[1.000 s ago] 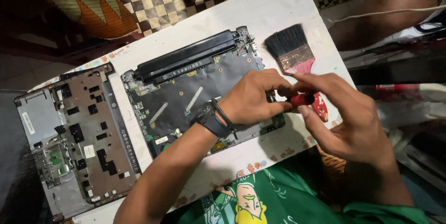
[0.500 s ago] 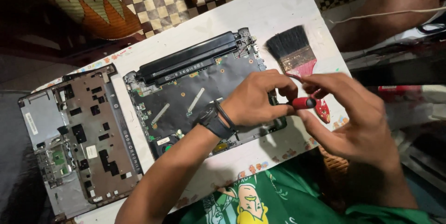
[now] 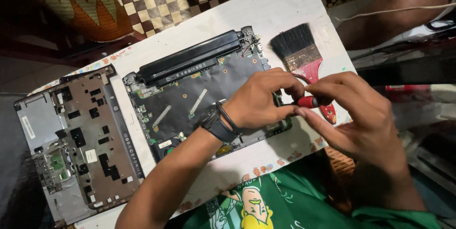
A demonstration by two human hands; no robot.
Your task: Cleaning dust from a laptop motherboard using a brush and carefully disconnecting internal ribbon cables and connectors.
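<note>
An opened laptop base (image 3: 199, 91) lies on a white board, its circuit board bared and a long black battery (image 3: 190, 60) along its far edge. My left hand (image 3: 263, 101), with a dark watch on the wrist, rests over the base's right end, fingers curled by the tip of a red-handled screwdriver (image 3: 308, 101). My right hand (image 3: 358, 115) grips that screwdriver's handle from the right. The tip is hidden behind my left fingers.
A removed laptop cover panel (image 3: 76, 143) lies to the left on the white board (image 3: 285, 10). A red-handled paintbrush (image 3: 301, 53) with black bristles sits just beyond my hands. A patterned cushion (image 3: 71, 6) and a person's leg (image 3: 399, 6) lie further off.
Both hands stay over the laptop's right end with the screwdriver; they shifted only slightly. Nothing was picked up or let go.
</note>
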